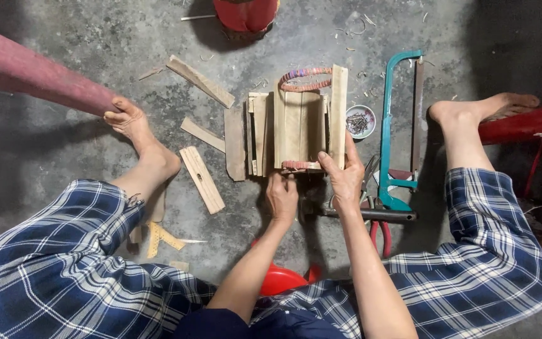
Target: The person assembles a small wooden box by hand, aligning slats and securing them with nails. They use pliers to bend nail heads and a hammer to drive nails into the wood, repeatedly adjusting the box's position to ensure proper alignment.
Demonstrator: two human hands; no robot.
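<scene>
Both hands' fingers gripping wooden frame [305, 129], left hand [281, 196], right hand [345, 179], grey concrete floor [64, 144], scattered shavings.

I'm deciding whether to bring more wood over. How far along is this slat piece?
Done, it seems: several slats stand side by side as a panel, with a woven band across the far end. In hand: both hands, left and right, grip the near end by a second band. Left: loose slats lie unused on the floor; the nails and hacksaw wait nearby.
</scene>
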